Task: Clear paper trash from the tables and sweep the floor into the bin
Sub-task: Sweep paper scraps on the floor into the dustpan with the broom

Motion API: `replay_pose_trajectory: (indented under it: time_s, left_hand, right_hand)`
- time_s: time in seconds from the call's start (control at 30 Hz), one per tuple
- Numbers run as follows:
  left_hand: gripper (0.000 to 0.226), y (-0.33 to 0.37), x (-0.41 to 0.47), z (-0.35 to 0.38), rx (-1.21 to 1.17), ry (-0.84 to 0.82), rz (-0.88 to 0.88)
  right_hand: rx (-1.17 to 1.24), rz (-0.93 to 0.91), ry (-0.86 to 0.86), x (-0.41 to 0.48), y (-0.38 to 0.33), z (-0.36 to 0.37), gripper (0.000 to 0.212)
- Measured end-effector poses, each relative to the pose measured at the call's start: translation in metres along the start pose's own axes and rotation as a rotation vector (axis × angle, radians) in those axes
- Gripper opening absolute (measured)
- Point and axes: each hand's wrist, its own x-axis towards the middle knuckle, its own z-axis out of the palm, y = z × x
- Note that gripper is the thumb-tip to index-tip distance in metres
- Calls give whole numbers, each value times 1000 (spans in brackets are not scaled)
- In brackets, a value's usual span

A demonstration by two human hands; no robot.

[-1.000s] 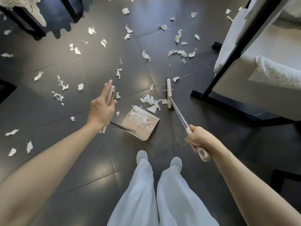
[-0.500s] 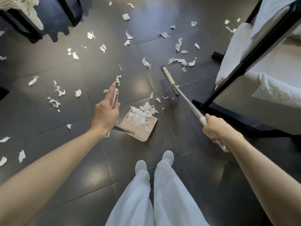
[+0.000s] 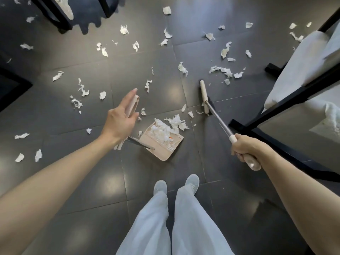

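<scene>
Fingers (image 3: 129,97) of the left hand (image 3: 119,122) lie straight along the pale grip of the dustpan (image 3: 161,144) handle, with the thumb beside it. The pan sits on the dark floor (image 3: 125,70) just ahead of the feet, heaped with paper scraps (image 3: 165,128), and more lie at its far lip. To the right, the right hand (image 3: 246,150) is curled tight round the end of the broom (image 3: 203,94) handle. Its head is down on the floor, far right of the pan. More torn scraps lie scattered far and left. A black frame (image 3: 285,153) stands at right.
</scene>
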Motion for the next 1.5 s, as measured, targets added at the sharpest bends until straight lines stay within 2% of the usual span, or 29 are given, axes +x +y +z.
replay_pose_trajectory:
  time_s: [0.13, 0.43, 0.6, 0.77, 1.07, 1.2, 1.3, 1.5]
  left_hand:
    - [63, 1, 4, 4, 14, 16, 27]
    - [59, 1, 17, 2, 27, -8, 60]
    - [58, -5, 9, -1, 15, -16, 90]
    - [58, -8, -1, 1, 44, -58, 140]
    - [60, 8, 3, 21, 55, -146, 174]
    - [61, 22, 8, 32, 27, -167, 177]
    - [61, 32, 13, 45, 9, -173, 171]
    - [59, 40, 27, 51, 38, -145, 177]
  right_hand:
    - [-99, -18, -54, -26, -1, 12, 46]
    - [-386, -73, -162, -108, -7, 60, 78]
    - [-233, -67, -141, -151, 11, 63, 68]
    - [-168, -31, -42, -180, 25, 72, 75]
    - [-39, 28, 146, -157, 41, 38, 74]
    - [-49, 58, 224, -124, 42, 20, 60]
    - [-51, 77, 223, -90, 35, 12, 46]
    - [-141, 39, 102, -59, 18, 25, 52]
